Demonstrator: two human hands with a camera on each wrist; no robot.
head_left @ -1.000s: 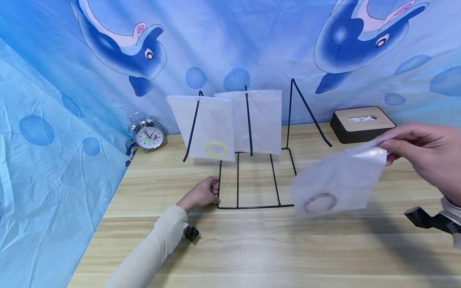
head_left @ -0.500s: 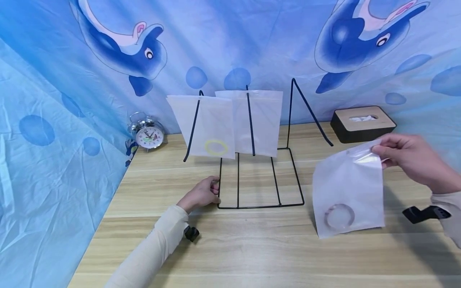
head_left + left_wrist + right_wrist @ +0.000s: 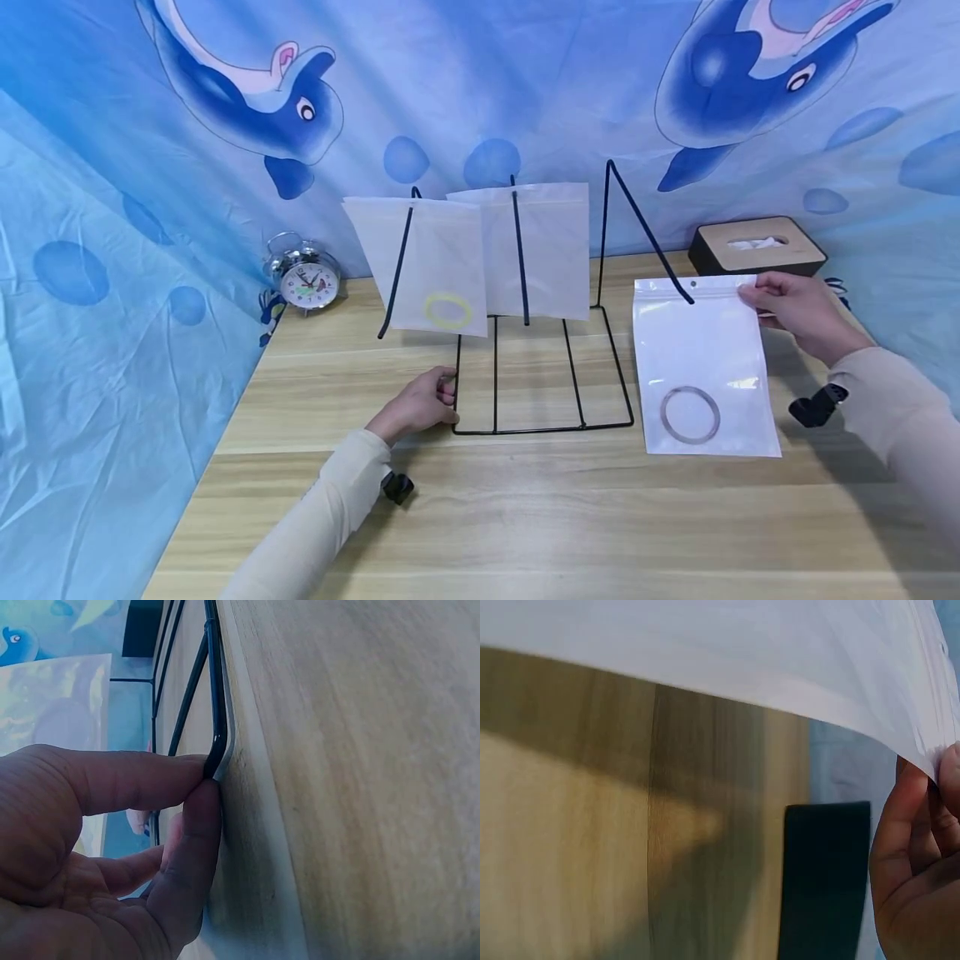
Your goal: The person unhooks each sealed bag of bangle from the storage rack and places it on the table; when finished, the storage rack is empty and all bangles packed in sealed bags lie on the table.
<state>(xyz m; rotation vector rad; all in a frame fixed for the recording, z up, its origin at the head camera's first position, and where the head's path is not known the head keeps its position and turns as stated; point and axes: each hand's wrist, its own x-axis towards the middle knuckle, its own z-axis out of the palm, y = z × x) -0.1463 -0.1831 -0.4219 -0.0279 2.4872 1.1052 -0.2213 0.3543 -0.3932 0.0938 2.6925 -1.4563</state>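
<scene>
My left hand (image 3: 414, 407) pinches the front left corner of the black wire rack (image 3: 543, 430); in the left wrist view, thumb and finger meet on the wire (image 3: 217, 727). At the right, my right hand (image 3: 808, 315) pinches the top right corner of a white zip bag (image 3: 712, 350) that shows a thin ring (image 3: 690, 415). The small hole at the bag's top edge is beside the tip of the rack's right arm (image 3: 652, 237). Two more bags hang on the other arms, the left one (image 3: 442, 258) with a yellow ring, the middle one (image 3: 551, 250) behind it.
An alarm clock (image 3: 309, 283) stands at the table's back left. Behind the held bag, at the back right, is a dark tissue box with a wooden top (image 3: 757, 243). A blue dolphin-print cloth (image 3: 495, 83) hangs behind the wooden table (image 3: 525, 517).
My right hand has moved left and brought the bag upright beside the rack's right arm, its front turned to the head view. My left hand has stayed on the rack.
</scene>
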